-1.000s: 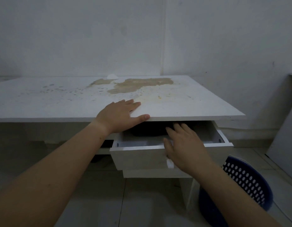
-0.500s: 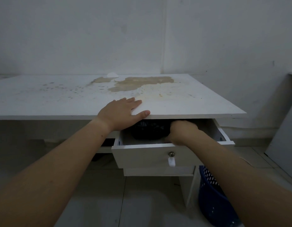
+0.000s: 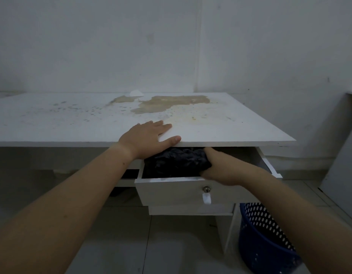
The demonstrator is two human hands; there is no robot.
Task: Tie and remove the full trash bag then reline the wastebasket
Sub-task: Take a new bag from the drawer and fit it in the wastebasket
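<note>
A crumpled wad of black trash bags (image 3: 175, 162) lies in the open white drawer (image 3: 171, 189) under the desk top. My right hand (image 3: 220, 167) reaches into the drawer and grips the right end of that wad. My left hand (image 3: 149, 139) rests flat on the front edge of the white desk (image 3: 72, 123), fingers spread, holding nothing. A blue perforated wastebasket (image 3: 264, 240) stands on the floor at the lower right, beside the desk leg, partly hidden by my right forearm; its inside is not visible.
The desk top is stained brown near its back middle. A white board (image 3: 343, 155) leans against the wall at the right. The drawer front carries a lock and a small white tag (image 3: 206, 198). Pale tiled floor lies below.
My right hand went from the drawer front into the drawer and closed on the black bags, which now stick up higher. The left hand stayed on the desk edge.
</note>
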